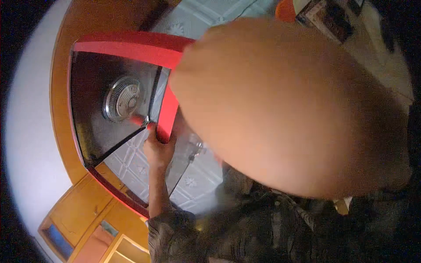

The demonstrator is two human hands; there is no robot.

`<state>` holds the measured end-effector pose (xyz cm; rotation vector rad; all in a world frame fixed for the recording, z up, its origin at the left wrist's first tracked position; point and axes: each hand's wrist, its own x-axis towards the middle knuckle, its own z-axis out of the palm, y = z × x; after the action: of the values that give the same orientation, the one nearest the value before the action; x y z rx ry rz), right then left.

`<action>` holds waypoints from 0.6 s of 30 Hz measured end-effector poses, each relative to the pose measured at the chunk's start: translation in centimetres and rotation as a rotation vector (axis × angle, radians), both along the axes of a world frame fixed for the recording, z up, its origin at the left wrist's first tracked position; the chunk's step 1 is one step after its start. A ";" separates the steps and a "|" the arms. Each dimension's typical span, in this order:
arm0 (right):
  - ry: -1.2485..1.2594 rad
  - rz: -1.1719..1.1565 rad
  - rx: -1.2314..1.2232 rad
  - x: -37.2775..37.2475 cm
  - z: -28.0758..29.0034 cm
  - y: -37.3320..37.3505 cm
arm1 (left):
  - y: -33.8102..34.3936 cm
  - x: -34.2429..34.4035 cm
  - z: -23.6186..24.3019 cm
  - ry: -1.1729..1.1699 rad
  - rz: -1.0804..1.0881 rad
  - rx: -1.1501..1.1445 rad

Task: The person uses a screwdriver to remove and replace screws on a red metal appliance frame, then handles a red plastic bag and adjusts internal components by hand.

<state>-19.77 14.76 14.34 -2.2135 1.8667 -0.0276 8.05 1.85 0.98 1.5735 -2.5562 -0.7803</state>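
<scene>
A large red-rimmed frame (pixel 131 50) stands tilted at the left, with a dark panel (pixel 90 74) inside it. On that panel sits a round silvery disc with a ridged rim (pixel 123 98). My left hand (pixel 160 151) is closed around the lower end of a red bar belonging to the frame, with its thumb pointing up. My right arm (pixel 280 109) is bare and very close, covering much of the middle and right. Its fingers are hidden, so I cannot tell what they hold. Between the arms is a blurred metal fitting (pixel 196 150) with a thin rod.
A pale patterned surface (pixel 127 160) shows through and around the frame. Orange-brown wooden cupboards (pixel 79 206) with open shelves are at lower left, beside a white wall (pixel 28 131). At top right lie an orange object (pixel 286 9) and a dark picture-like panel (pixel 329 19).
</scene>
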 end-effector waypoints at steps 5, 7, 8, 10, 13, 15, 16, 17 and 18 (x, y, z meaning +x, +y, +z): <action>-0.086 0.342 -0.163 -1.0 0.4 -2.0 | 0.1 1.3 -0.3 -0.079 -0.085 -0.048; -0.193 0.329 -0.171 -0.8 0.3 -1.8 | 1.1 0.9 0.9 -0.063 -0.001 -0.062; -0.264 0.226 -0.185 -0.3 0.5 -1.4 | 1.2 0.6 0.9 -0.102 0.006 -0.068; -0.331 0.119 -0.193 1.1 0.7 -0.4 | 1.6 0.2 0.8 -0.087 -0.012 -0.098; -0.249 -0.187 0.205 2.2 0.4 0.7 | 1.7 -1.1 2.0 -0.087 0.044 -0.059; -0.321 -0.337 0.443 2.6 -1.4 1.6 | 1.3 -0.1 0.9 -0.095 0.007 -0.102; -0.325 -0.337 0.440 2.9 -2.3 2.2 | 1.1 0.0 0.5 -0.104 -0.024 -0.144; -0.368 -0.429 0.395 3.0 -3.2 2.9 | 1.3 0.0 0.4 -0.108 -0.026 -0.147; -0.411 -0.520 0.349 3.1 -4.0 3.6 | 1.4 -0.1 0.4 -0.120 -0.027 -0.167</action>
<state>-16.65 18.39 10.29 -1.3364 1.9638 -0.2133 7.99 3.22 1.37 1.5834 -2.6501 -0.4729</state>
